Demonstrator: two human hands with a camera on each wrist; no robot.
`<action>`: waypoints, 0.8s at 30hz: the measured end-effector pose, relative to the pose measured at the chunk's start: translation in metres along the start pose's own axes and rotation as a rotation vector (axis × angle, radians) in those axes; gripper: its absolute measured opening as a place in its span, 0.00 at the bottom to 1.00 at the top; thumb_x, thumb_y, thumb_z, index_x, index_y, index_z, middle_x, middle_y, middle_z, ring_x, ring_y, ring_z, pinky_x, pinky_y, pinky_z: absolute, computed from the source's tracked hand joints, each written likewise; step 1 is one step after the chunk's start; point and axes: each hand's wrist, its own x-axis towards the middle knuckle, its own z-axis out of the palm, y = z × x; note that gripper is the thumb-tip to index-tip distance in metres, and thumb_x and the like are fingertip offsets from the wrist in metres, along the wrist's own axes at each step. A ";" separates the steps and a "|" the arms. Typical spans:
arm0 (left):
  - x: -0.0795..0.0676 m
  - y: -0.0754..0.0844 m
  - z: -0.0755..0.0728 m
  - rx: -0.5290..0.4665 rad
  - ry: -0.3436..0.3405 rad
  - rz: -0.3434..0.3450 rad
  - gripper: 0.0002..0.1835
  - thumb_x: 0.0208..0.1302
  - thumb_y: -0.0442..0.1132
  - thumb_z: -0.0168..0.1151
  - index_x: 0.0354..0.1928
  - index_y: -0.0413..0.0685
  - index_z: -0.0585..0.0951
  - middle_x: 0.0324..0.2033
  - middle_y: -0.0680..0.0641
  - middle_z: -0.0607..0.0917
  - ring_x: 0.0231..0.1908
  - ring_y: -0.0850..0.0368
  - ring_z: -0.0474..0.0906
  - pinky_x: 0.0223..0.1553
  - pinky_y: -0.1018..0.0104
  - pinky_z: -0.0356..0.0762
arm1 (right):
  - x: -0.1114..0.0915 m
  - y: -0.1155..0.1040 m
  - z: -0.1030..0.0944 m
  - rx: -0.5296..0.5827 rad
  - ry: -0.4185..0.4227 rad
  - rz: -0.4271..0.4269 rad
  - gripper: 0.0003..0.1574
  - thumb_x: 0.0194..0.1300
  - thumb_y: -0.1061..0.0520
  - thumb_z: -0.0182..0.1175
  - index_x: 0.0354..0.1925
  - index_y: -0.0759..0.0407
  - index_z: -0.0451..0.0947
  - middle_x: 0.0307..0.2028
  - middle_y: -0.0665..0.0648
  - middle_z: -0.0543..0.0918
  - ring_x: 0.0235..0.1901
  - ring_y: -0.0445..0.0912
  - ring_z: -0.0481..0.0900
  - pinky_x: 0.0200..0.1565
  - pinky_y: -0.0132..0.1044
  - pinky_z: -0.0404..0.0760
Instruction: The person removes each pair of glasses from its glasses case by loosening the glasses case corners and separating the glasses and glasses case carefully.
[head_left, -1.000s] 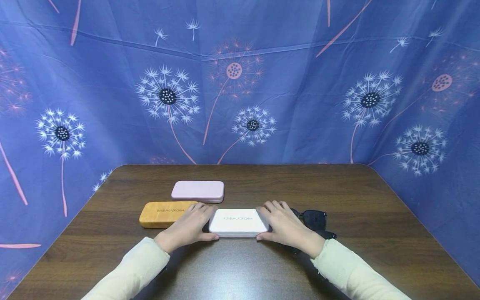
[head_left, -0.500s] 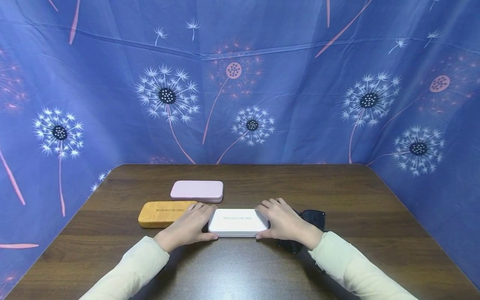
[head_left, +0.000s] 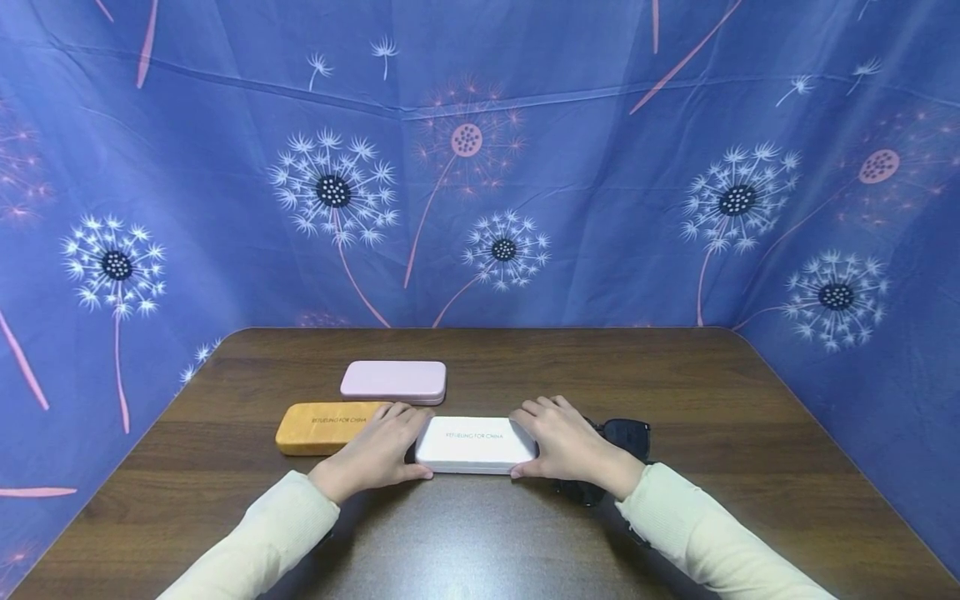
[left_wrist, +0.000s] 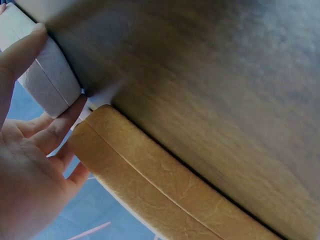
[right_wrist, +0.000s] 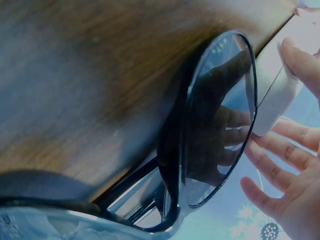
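A white glasses case (head_left: pixel 476 444) with small lettering on its closed lid lies on the table, between both hands. My left hand (head_left: pixel 378 450) grips its left end with thumb in front and fingers behind. At the other end, my right hand (head_left: pixel 573 446) holds it the same way. An orange glasses case (head_left: pixel 322 429) lies close behind the left hand, which hides its right end. Dark sunglasses (head_left: pixel 628 437) lie by the right wrist, partly covered by it. In the right wrist view, a large tinted lens (right_wrist: pixel 217 120) stands in front of the right hand's fingers.
Farther back on the brown wooden table (head_left: pixel 600 367) rests a pink glasses case (head_left: pixel 393 381). A blue cloth (head_left: pixel 600 167) with dandelion prints hangs behind the table and along its sides.
The dark sunglasses by the right wrist have shifted: a dark part right of the wrist is gone from sight, and more lens shows below it. Both hands stay on the white case.
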 end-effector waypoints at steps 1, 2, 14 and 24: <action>0.000 0.000 0.000 -0.008 -0.005 -0.004 0.41 0.41 0.58 0.71 0.54 0.40 0.70 0.46 0.47 0.79 0.49 0.49 0.71 0.53 0.50 0.65 | 0.000 0.000 0.000 -0.001 0.001 0.000 0.45 0.36 0.32 0.69 0.49 0.56 0.76 0.42 0.53 0.80 0.43 0.49 0.77 0.44 0.46 0.73; 0.000 0.000 0.000 -0.011 -0.010 -0.007 0.41 0.41 0.58 0.70 0.55 0.40 0.70 0.46 0.47 0.79 0.49 0.49 0.71 0.53 0.50 0.65 | 0.000 0.000 0.000 -0.002 0.002 0.000 0.45 0.36 0.32 0.69 0.49 0.56 0.75 0.42 0.53 0.80 0.43 0.49 0.77 0.44 0.46 0.73; -0.001 -0.002 0.002 -0.004 0.007 0.010 0.41 0.44 0.60 0.68 0.55 0.38 0.71 0.47 0.46 0.79 0.49 0.50 0.71 0.53 0.51 0.66 | 0.000 0.001 0.001 0.019 0.002 -0.003 0.46 0.36 0.32 0.69 0.49 0.56 0.75 0.43 0.53 0.79 0.43 0.48 0.76 0.43 0.45 0.72; -0.001 0.000 0.004 0.042 0.024 0.013 0.40 0.45 0.59 0.67 0.55 0.38 0.71 0.46 0.46 0.78 0.49 0.49 0.71 0.53 0.50 0.66 | 0.004 0.006 -0.001 0.015 -0.005 -0.041 0.45 0.35 0.31 0.69 0.47 0.55 0.76 0.42 0.53 0.81 0.41 0.47 0.77 0.43 0.45 0.73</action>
